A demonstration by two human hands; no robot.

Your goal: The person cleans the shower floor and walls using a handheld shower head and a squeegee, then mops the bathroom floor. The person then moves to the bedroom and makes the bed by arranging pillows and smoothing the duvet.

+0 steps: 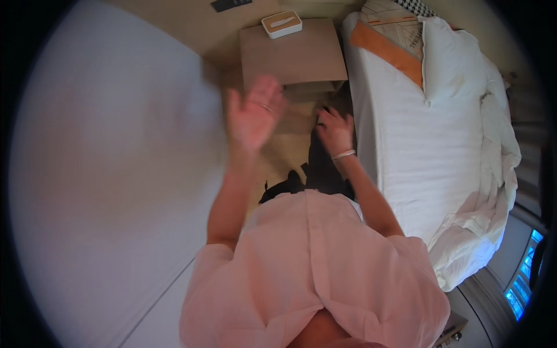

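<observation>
My left hand (256,113) is raised in front of the nightstand (293,54), palm turned up and blurred by motion. Its thumb stands apart from the fingers, a thin ring shows on one of them, and nothing lies in the palm. Lower and to the right, my right hand (336,129) hovers with bent, spread fingers over my dark trouser leg (326,169), close to the side of the bed (417,143). A pale bracelet (344,155) circles that wrist. I see no object in the right hand, though its fingertips are blurred against the dark background.
A white tissue box with a wood-coloured top (282,25) stands on the nightstand. On the bed lie a white pillow (452,65), an orange and beige pillow (391,48) and a bunched white duvet (487,191). A smooth white surface (117,143) borders my left side.
</observation>
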